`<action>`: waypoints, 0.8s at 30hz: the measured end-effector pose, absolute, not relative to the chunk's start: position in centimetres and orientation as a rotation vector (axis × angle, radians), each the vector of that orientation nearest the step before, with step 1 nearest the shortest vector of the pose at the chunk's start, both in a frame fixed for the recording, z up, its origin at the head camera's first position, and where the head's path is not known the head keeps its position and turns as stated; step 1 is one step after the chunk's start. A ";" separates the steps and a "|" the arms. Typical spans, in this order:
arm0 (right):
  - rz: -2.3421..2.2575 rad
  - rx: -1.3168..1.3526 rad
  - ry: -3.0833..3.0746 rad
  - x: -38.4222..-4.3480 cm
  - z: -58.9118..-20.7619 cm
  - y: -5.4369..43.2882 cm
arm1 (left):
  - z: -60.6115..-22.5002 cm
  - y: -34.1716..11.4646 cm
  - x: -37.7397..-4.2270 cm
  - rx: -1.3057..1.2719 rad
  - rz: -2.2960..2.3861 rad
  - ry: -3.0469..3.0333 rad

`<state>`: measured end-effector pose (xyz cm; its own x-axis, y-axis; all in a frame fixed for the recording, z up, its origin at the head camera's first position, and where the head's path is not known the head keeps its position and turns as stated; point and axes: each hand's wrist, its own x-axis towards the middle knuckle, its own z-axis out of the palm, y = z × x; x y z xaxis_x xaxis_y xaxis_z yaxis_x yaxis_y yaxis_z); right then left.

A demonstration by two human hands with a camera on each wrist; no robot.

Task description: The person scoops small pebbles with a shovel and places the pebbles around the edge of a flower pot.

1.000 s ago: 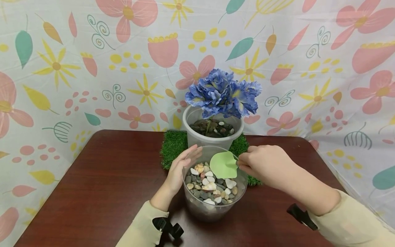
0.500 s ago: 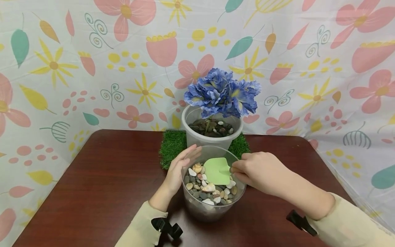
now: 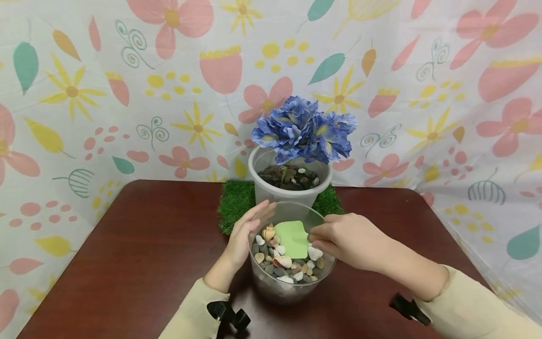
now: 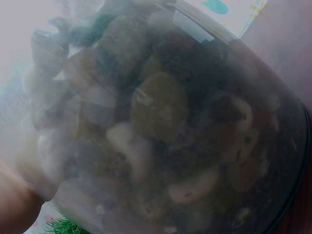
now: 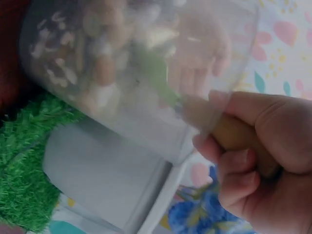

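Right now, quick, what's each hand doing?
Left hand: open, resting against the clear bucket.
Right hand: closed, holding the green scoop by its handle.

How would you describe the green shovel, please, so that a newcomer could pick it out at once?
On the brown table, find the clear bucket in front of the white flowerpot. The right hand grips the shovel there; its smooth, pale green blade stands out against the grey and white stones.

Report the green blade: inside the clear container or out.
In: the right wrist view shows the green blade through the wall of the clear container.
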<state>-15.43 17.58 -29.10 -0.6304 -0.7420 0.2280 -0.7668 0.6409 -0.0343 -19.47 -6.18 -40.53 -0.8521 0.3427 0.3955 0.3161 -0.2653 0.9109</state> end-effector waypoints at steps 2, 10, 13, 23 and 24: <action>0.254 1.258 -2.700 -15.4 -29.0 17.8 | -40.6 -6.1 -19.5 0.850 2.327 1.901; 0.091 1.234 -2.534 -15.7 -30.0 17.0 | -40.9 -6.3 -19.7 0.880 2.336 1.927; -0.031 1.228 -2.303 -15.6 -30.8 17.1 | -40.8 -6.2 -19.8 0.889 2.327 1.941; 0.330 1.354 -2.572 -15.8 -30.3 18.1 | -40.5 -6.2 -19.2 0.851 2.304 1.964; 0.360 1.361 -2.588 -15.7 -30.1 18.4 | -40.4 -6.1 -19.1 0.850 2.298 1.966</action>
<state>-15.71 18.41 -30.14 -0.5584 -0.7801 0.2822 -0.8275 0.5478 -0.1231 -19.13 -6.06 -40.43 -0.8537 0.3386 0.3956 0.3384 -0.2168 0.9157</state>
